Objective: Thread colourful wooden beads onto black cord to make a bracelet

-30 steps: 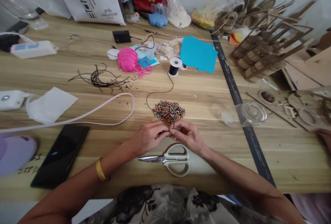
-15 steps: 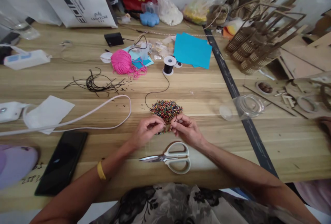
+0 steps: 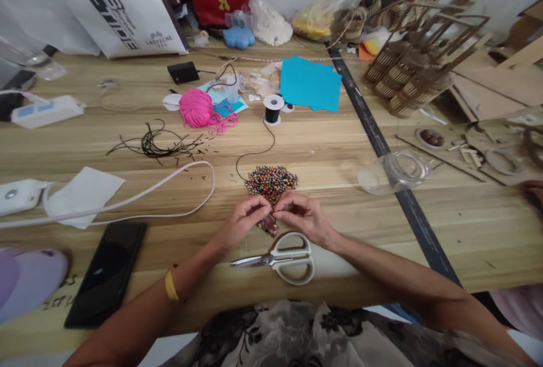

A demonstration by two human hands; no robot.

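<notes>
The left hand (image 3: 244, 221) and right hand (image 3: 304, 215) meet fingertip to fingertip, each grip pinched together on the black cord (image 3: 254, 155). A short strand of threaded beads (image 3: 270, 225) hangs just below the pinch. The bead pile (image 3: 270, 180) lies just beyond on the table (image 3: 339, 175), equally near both hands.

your left hand (image 3: 244, 221) and right hand (image 3: 304, 215) pinch a black cord (image 3: 255, 153) strung with beads (image 3: 268, 224), just beside the bead pile (image 3: 270, 179); scissors (image 3: 283, 256) lie near your wrists.
</notes>
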